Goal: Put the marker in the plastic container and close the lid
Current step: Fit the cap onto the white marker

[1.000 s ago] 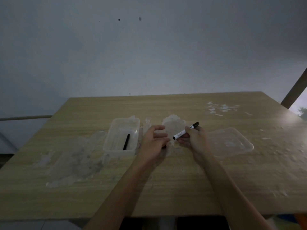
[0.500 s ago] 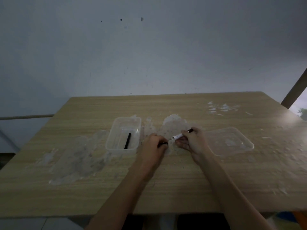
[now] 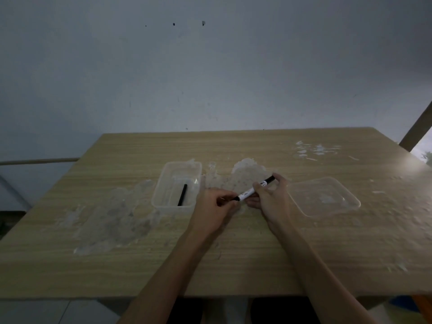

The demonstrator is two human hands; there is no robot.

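A white marker (image 3: 248,192) with black ends is held slantwise just above the table, between both hands. My right hand (image 3: 272,199) grips its barrel. My left hand (image 3: 214,208) pinches the black cap at the marker's lower left end. The clear plastic container (image 3: 173,207) stands open to the left of my hands, with a thin black stick-like object (image 3: 182,195) lying inside. Its clear lid (image 3: 327,199) lies flat on the table to the right of my right hand.
The wooden table (image 3: 233,258) carries whitish, scuffed residue patches left of the container (image 3: 112,213), behind my hands and at the far right (image 3: 313,149). A grey wall stands behind the table. A brown slanted beam (image 3: 418,127) is at the right edge.
My left hand has closed in on the marker's white left end, which now shows a black cap. The right hand kept hold of the barrel and moved slightly.
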